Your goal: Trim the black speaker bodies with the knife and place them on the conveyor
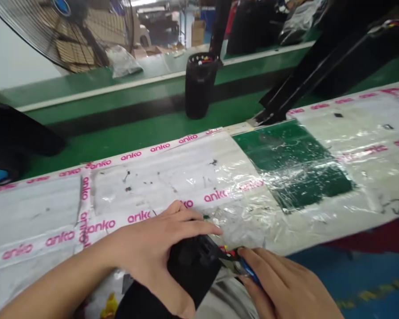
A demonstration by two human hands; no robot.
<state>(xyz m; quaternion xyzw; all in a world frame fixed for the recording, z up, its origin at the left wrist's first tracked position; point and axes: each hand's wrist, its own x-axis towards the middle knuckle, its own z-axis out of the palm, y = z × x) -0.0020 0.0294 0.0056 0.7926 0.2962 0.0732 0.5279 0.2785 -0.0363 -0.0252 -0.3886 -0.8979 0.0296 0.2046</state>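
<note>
My left hand [166,241] is wrapped over a black casing [193,266] at the bottom middle, thumb on the near side and fingers across its top. Red and yellow bits [226,250], which look like wire ends, show at the casing's right end. There, my right hand [282,279] closes round a small blue-handled tool [251,271]. The tool's working end is dark, blurred and partly hidden by the fingers, so its exact kind is unclear. It is at or very near the end of the casing.
The white work table [173,173], taped with pink "anko" print, carries small dark scraps. A green patch [299,164] lies under clear film. Behind it, a green surface holds a black cylinder [197,88] with wires inside and long black parts [295,84]. A fan [69,31] stands back left.
</note>
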